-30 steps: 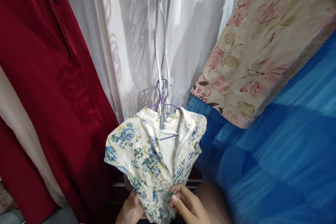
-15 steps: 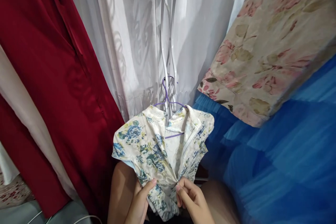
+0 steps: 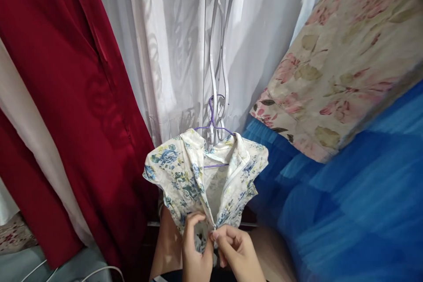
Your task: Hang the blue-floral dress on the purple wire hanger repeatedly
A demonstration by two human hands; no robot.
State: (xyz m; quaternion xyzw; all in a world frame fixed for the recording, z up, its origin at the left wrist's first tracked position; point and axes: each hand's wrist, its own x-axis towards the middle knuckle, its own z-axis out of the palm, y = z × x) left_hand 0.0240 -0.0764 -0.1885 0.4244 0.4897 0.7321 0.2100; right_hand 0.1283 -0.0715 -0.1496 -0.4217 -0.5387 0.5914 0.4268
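Observation:
A small white dress with blue flowers (image 3: 180, 172) hangs on a purple wire hanger (image 3: 211, 116), which is hooked on white metal scrollwork (image 3: 216, 53). The dress is open down its middle along a zip. My left hand (image 3: 194, 251) pinches the left edge of the opening near its lower end. My right hand (image 3: 236, 251) pinches the right edge at the same spot, thumb and forefinger pressed together at the zip. Both hands touch each other below the dress.
A red curtain (image 3: 66, 75) hangs at the left beside a white sheer curtain (image 3: 165, 31). A floral pillow (image 3: 346, 61) and blue bedding (image 3: 346, 202) lie at the right. White cables (image 3: 95, 271) trail at the bottom left.
Both hands have risen and drawn together at the bottom of the zip opening. The view has shifted slightly, so the dress sits a little further right.

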